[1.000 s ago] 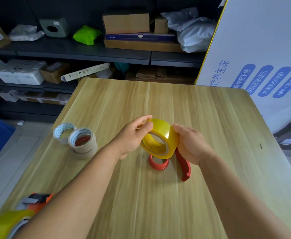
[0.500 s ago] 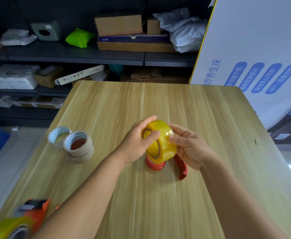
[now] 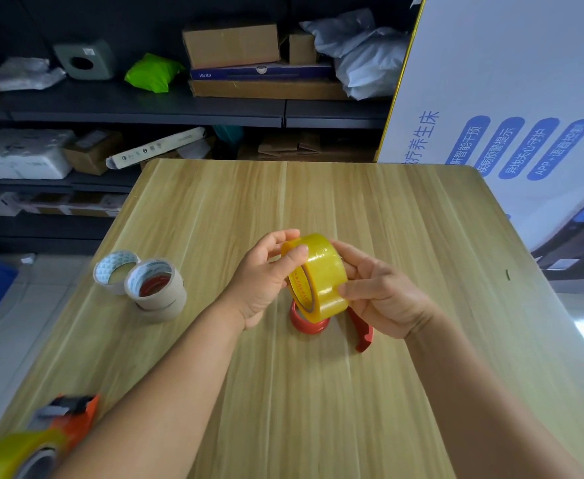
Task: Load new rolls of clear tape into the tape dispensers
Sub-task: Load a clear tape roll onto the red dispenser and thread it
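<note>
A yellow-tinted roll of clear tape (image 3: pixel 321 274) is held upright above the middle of the wooden table (image 3: pixel 318 392). My left hand (image 3: pixel 266 278) grips its left rim, thumb on the outer band. My right hand (image 3: pixel 380 292) holds its right side, fingers and thumb curled round the band. Right below the roll lies a red tape dispenser (image 3: pixel 313 323), its round hub showing, and its red handle (image 3: pixel 363 331) sticks out under my right wrist. A second, orange dispenser (image 3: pixel 66 420) with a yellow roll (image 3: pixel 10 454) in it lies at the table's near left corner.
Two beige tape rolls (image 3: pixel 156 288) stacked, plus a white-cored roll (image 3: pixel 114 271), sit on the table's left side. Dark shelves with boxes and bags (image 3: pixel 232 63) run behind. A large white printed carton (image 3: pixel 508 115) stands at the right.
Both hands have turned the yellow roll so its open core now faces left rather than towards me. My right fingers shifted over its outer band. The roll stays above the red dispenser.
</note>
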`<action>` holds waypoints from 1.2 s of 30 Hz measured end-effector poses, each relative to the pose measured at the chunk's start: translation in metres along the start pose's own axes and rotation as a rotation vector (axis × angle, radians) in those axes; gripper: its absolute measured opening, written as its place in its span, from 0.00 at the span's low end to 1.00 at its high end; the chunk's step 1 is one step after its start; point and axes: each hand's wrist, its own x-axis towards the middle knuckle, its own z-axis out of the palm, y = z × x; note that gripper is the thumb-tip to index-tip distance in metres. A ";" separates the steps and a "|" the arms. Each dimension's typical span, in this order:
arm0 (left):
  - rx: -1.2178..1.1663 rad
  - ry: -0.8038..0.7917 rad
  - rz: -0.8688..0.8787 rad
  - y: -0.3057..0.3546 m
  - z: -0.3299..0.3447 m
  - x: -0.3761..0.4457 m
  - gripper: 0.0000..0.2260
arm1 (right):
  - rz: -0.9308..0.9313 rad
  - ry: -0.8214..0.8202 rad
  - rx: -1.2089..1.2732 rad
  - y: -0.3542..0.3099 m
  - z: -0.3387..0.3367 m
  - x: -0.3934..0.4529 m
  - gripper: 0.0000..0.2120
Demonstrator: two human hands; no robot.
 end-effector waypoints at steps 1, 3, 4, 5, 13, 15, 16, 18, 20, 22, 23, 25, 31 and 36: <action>0.008 -0.006 -0.016 0.000 0.001 0.000 0.17 | 0.001 0.013 0.002 0.001 0.000 0.000 0.34; 0.038 -0.012 -0.027 -0.001 0.003 -0.001 0.15 | -0.001 0.051 0.025 0.002 0.002 0.000 0.31; 0.060 -0.008 -0.020 -0.002 0.003 -0.002 0.13 | -0.002 0.068 0.032 0.003 0.003 0.000 0.29; 0.092 -0.003 -0.004 -0.002 0.004 -0.002 0.12 | 0.001 0.088 0.031 0.004 0.004 0.000 0.27; 0.479 -0.173 0.082 -0.007 0.006 -0.008 0.33 | 0.025 0.271 0.035 0.006 0.007 0.001 0.16; 0.490 -0.146 0.085 -0.008 0.008 -0.009 0.38 | 0.031 0.260 0.067 0.004 0.008 0.000 0.16; 0.482 -0.123 0.101 -0.009 0.008 -0.010 0.37 | 0.032 0.248 0.089 0.004 0.009 0.000 0.17; 0.470 -0.072 0.133 -0.011 0.009 -0.010 0.36 | 0.041 0.225 0.122 0.004 0.009 -0.001 0.18; 0.427 -0.021 0.126 -0.011 0.010 -0.010 0.35 | 0.060 0.190 0.090 0.003 0.010 -0.002 0.18; 0.298 0.035 0.084 -0.010 0.011 -0.010 0.32 | 0.060 0.140 -0.019 0.004 0.010 -0.004 0.18; 0.224 0.061 0.056 -0.010 0.011 -0.010 0.31 | 0.053 0.112 -0.070 0.005 0.009 -0.005 0.19; 0.129 0.106 0.006 -0.011 0.011 -0.010 0.30 | 0.046 0.077 -0.118 0.007 0.009 -0.007 0.26; -0.055 0.179 -0.196 -0.017 0.009 -0.008 0.27 | 0.069 0.069 -0.229 0.015 0.008 -0.008 0.36; -0.077 0.167 -0.268 -0.017 0.006 -0.012 0.20 | 0.016 0.109 -0.185 0.019 0.008 -0.009 0.29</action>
